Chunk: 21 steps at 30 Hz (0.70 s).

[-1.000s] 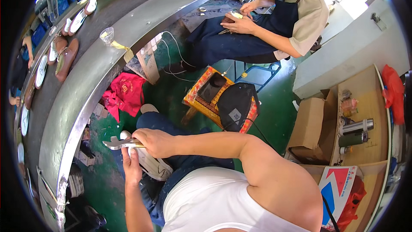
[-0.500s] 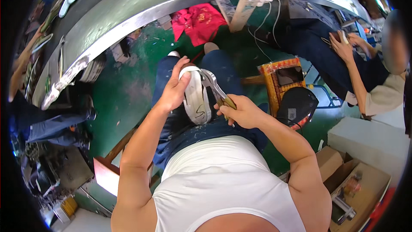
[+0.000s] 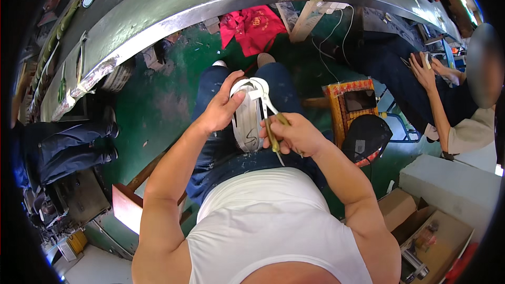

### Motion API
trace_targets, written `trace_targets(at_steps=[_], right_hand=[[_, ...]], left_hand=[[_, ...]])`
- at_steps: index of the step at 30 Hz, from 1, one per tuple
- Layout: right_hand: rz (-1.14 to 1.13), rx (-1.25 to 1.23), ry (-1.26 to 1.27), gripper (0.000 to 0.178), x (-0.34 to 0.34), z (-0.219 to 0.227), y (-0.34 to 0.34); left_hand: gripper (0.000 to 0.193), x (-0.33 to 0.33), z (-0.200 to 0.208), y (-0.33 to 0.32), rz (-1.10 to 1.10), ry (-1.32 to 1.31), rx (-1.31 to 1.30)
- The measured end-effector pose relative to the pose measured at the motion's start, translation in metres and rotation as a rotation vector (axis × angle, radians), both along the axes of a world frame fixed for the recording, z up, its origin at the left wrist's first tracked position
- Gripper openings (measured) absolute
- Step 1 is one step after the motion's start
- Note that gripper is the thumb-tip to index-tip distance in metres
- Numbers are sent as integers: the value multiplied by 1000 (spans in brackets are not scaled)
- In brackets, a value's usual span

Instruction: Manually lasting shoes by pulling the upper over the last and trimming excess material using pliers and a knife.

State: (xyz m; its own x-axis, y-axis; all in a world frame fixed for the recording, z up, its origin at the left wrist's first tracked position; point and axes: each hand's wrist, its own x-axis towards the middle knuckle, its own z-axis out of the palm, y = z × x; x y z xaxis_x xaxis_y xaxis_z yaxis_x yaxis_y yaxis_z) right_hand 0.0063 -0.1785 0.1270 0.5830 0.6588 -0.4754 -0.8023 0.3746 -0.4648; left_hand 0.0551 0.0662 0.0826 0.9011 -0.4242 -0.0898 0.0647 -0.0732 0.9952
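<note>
On my lap lies a white shoe (image 3: 248, 129) with its pale sole turned up and a dark curved mark near the heel end. My left hand (image 3: 223, 106) grips its far end, thumb pressed on the sole and fingers around the outside. My right hand (image 3: 295, 134) is closed round the olive handles of metal pincers (image 3: 268, 106), whose handles stand apart. The pincers' rounded head is at the far end of the shoe, close to my left thumb; whether the jaws grip the shoe edge cannot be made out. A thin pointed tip juts out below my right fingers.
A long metal-edged bench (image 3: 173, 23) curves across the front. A red cloth (image 3: 252, 29) lies beneath it. To my right stand a stool (image 3: 336, 110) bearing a phone (image 3: 360, 100) and black cap-like item (image 3: 366, 137), a seated co-worker (image 3: 436, 94), and a cardboard box (image 3: 436, 231).
The pincers have turned more upright and their handles are spread wider. My right hand has shifted slightly right, and a pointed tip now shows below it. My left hand keeps hold of the shoe.
</note>
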Motion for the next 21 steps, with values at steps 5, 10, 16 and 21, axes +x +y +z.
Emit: trace_targets(at_steps=[5, 10, 16, 21], right_hand=[[350, -645, -617, 24, 19, 2, -5], [390, -642, -435, 19, 31, -9, -4], [197, -947, -1023, 20, 20, -66, 21], [201, -1020, -1139, 24, 7, -43, 12]], left_hand=[[56, -1, -7, 0, 67, 10, 47], [49, 6, -14, 6, 86, -70, 169], [42, 15, -50, 16, 137, -15, -30], [45, 7, -36, 15, 102, 21, -64]])
